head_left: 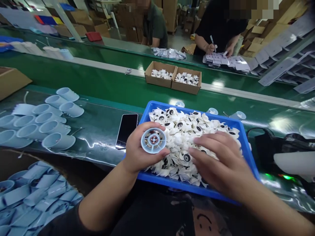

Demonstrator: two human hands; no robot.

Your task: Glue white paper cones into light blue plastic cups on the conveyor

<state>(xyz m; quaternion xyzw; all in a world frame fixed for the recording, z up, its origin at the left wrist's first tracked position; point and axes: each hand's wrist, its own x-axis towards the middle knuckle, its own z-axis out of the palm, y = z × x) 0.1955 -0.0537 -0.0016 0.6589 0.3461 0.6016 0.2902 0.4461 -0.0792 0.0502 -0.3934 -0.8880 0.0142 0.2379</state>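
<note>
The left hand [137,149] curls around a pale blue round housing [153,140], held over the blue tray's [248,154] left rim, spoked face up. The right hand [219,160] lies flat, fingers spread, on white fan blades [182,131] heaped inside that tray

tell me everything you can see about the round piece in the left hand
The round piece is a pale blue, plastic-looking housing held in the left hand, its circular open face turned toward the camera. Inside, spokes run to a dark hub with a reddish centre. Fingers wrap its sides and back. It sits above the near-left corner of the blue tray of white fan blades.
</note>
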